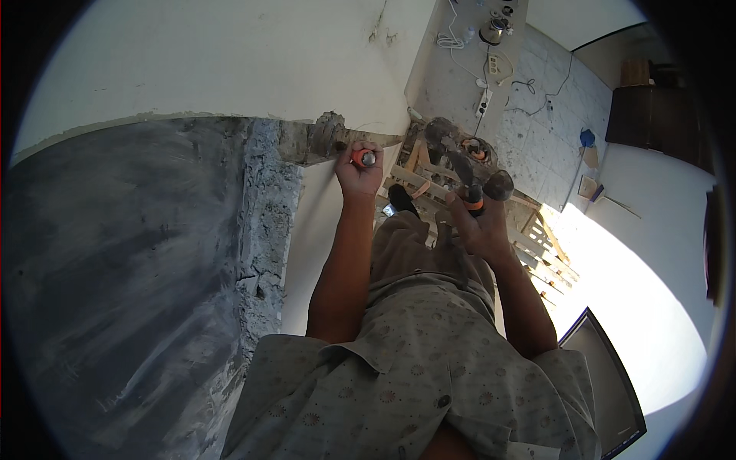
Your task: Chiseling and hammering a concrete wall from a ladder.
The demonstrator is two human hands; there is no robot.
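My left hand (359, 172) is wrapped around the orange grip of a chisel (366, 157), its metal striking end facing up at me. Most of the chisel's blade is hidden behind my fingers. Close by that hand runs a rough, chipped strip (307, 141) under the edge of the white plaster wall (230, 63). In my right hand (486, 230) is a hammer (474, 198) with a black and orange handle. Its dark, rounded head is held apart from the chisel, and its exact outline blurs into the clutter behind.
A dark grey panel (126, 253) borders a broken concrete edge (267, 236) on the left. Below me is a wooden slatted platform (425, 178), with a black shoe (402, 198) on it. Power strips (484, 103), cables and a kettle (493, 31) lie beyond.
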